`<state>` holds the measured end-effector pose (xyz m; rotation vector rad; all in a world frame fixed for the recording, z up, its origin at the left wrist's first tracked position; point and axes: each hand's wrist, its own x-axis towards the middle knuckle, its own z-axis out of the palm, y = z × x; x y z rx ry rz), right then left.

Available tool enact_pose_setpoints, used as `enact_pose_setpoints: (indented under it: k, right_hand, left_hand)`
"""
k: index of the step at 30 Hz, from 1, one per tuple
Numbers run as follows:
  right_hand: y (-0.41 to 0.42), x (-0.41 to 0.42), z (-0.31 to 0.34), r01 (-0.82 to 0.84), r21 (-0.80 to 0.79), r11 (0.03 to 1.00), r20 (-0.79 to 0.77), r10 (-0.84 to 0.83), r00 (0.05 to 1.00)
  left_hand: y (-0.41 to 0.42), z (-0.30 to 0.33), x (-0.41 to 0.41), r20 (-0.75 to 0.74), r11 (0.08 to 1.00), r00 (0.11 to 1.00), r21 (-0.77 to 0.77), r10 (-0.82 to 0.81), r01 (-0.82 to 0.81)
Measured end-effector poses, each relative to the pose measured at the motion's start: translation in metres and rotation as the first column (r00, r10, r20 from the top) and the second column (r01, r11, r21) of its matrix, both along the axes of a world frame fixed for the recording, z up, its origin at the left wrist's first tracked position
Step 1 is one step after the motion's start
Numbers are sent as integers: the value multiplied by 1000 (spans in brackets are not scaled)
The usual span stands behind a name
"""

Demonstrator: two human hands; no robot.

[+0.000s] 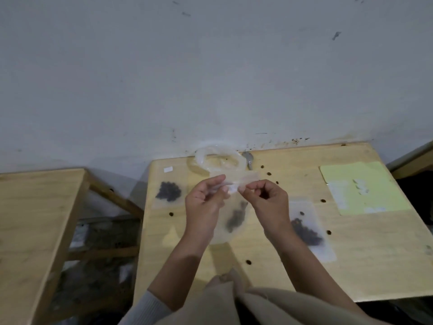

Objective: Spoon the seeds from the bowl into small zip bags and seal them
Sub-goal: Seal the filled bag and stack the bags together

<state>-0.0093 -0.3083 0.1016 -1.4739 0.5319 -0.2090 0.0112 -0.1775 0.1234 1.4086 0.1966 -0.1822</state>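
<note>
The zip bag [230, 207] hangs upright above the counter [351, 266], mouth uppermost, so that the dark seeds [235, 218] settle low in it and stay away from the closure. The left hand [203, 202] pinches the top strip at its left end between thumb and fingers; the right hand [269, 200] pinches the same strip just to the right, its other fingers curled in. This two-point hold suits pressing the zip track shut along its length; whether the seal is already closed cannot be told. The clear bowl [218, 160] stands behind the held bag at the counter's far edge, and the spoon [248, 159] lies just right of the bowl, both parked out of the working zone. One filled bag [168, 192] lies flat to the left of the held bag, another filled bag [309, 231] to its right, judged finished. A yellow sheet [360, 186] lies farther right, with pale labels; its writing is too blurred to read, and no brand is legible anywhere.
</note>
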Motion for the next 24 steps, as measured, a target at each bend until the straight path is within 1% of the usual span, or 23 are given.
enact_pose_setpoints:
  k: [2,3,4,6,8,9,11,14,17,20,22,24]
  right_hand:
    - [23,5,-7,20,-75,997,-22,-22,1000]
    - [33,8,-9,3,-110,994,-33,-7,999]
    - [43,11,-11,-39,-120,992,-41,35,999]
    - [60,15,-17,-186,-94,978,-34,183,982]
    - [76,20,-25,-333,-82,940,-52,329,943]
    - [83,22,-30,-386,-89,918,-85,379,922]
    - [99,31,-40,-430,-103,897,-154,413,898]
    - [117,52,-53,-371,-47,927,-191,357,915]
    - [127,81,-66,-296,-61,953,-222,276,935]
    - [133,109,-79,-348,-179,920,-298,286,911]
    - [136,126,-87,-409,-283,868,-352,302,886]
    - [138,137,-95,-461,-352,815,-394,318,862]
  left_hand:
    - [28,0,8,-16,1000,1000,-16,22,-22]
    - [41,-1,13,-24,999,999,-25,39,-39]
    - [54,-1,18,-31,998,998,-38,58,-59]
    - [78,-5,33,-54,993,994,-69,94,-97]
    - [100,-13,50,-67,993,992,-41,108,-111]
    - [110,-19,58,-73,995,992,4,102,-102]
    - [129,-32,73,-87,991,993,113,79,-69]
    - [149,-55,89,-61,950,998,313,21,-1]
    - [161,-76,99,-128,895,991,438,-31,84]
    - [169,-99,106,-152,805,982,565,-112,179]
    - [172,-111,111,-147,772,981,606,-128,192]
    - [173,-118,115,-140,729,980,655,-142,199]
